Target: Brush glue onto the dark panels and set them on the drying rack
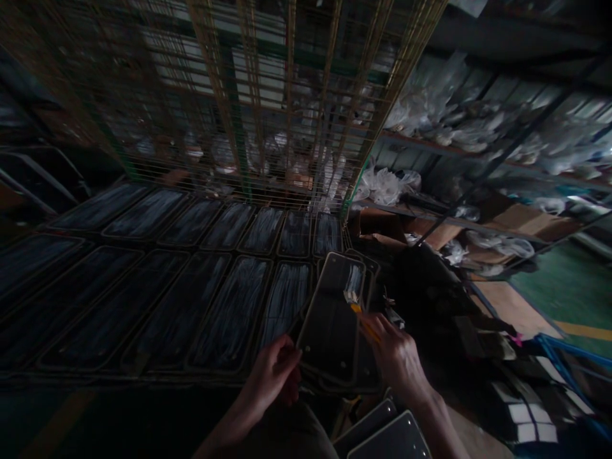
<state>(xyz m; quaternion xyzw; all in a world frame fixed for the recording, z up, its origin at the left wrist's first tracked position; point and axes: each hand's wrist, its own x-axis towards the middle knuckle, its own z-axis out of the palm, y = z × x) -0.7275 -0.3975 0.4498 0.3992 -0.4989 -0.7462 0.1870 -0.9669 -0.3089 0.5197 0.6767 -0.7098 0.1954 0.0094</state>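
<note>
My right hand (393,347) is closed round the yellow handle of a paintbrush (352,297). Its bristles press on a dark rounded panel (329,325), and a whitish wet streak lies at the panel's top right. By its lower left corner, my left hand (277,370) pinches the same panel, which sits tilted over another dark panel (371,363). To the left, rows of similar panels (229,312) lie flat, smeared with streaky whitish coating.
A wire mesh rack (296,115) rises behind the panels. Shelves at right hold plastic bags (387,185) and cardboard boxes (530,220). More dark panels (389,440) lean below my right forearm. A blue frame (564,357) stands at far right.
</note>
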